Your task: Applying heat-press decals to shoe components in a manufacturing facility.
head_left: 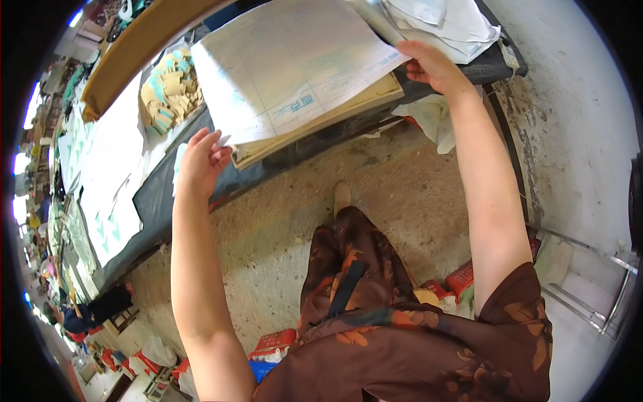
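Concrete floor (pixel 402 181): visible below and between the two forearms. Counter (pixel 161 201): dark-covered, running beneath and beyond both hands and extending to the left of the left hand. Pale sheets with green markings (pixel 110 167): spread on the counter, left of the left hand. Printed white sheet (pixel 288 60): spanning the space between the hands and reaching beyond them, blue print toward its near edge. Brown beam (pixel 140 50): lying obliquely, beyond and left of the left hand. Flat board (pixel 375 92): under the printed white sheet, its near edge exposed between the hands. Crumpled white sheets (pixel 462 30): just beyond the right hand. Heap of tan and turquoise pieces (pixel 171 90): beyond the left hand, slightly to its left. Right hand (pixel 429 65): fingers curled, pinching the sheet's right corner. Left hand (pixel 204 159): fingers bent at the near left corner; whether they grip it cannot be told.
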`<state>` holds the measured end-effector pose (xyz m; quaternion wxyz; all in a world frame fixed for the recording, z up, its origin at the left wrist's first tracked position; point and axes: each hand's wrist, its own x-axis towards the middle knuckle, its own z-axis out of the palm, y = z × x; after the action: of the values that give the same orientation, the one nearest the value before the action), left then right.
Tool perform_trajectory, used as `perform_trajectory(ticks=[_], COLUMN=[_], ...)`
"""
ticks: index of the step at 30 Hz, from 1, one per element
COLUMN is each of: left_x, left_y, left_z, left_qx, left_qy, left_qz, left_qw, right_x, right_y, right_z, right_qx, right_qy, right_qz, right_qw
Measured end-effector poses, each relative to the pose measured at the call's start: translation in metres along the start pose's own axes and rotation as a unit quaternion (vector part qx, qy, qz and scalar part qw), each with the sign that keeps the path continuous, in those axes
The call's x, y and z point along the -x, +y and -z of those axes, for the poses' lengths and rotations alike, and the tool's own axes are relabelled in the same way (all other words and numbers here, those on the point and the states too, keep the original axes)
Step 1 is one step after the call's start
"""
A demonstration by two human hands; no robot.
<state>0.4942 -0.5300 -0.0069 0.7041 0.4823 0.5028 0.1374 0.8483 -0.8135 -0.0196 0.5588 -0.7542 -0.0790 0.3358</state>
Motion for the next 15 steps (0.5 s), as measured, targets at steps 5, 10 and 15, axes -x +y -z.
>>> perform_trajectory(ticks=[5,10,15], left_x=[-0.004,-0.012,-0.005], left_y=[-0.005,-0.008,-0.007], left_z=[0.004,0.010,0.006], left_qx=[-0.046,-0.056,-0.064], left_qy=[0.029,0.019,0.047], left_qz=[0.018,0.048,0.058], left_qw=[0.998,0.997,0.995], right_x=[0.003,-0.028,-0.034], right_y=[0.001,0.009,0.003], right_z=[-0.003,-0.006,-0.013], right_qx=[0.065,0.061,0.053], right_qy=[-0.013,0.023,0.010], right_qz=[-0.044,-0.082,-0.099], right_qw=[0.997,0.995,0.994])
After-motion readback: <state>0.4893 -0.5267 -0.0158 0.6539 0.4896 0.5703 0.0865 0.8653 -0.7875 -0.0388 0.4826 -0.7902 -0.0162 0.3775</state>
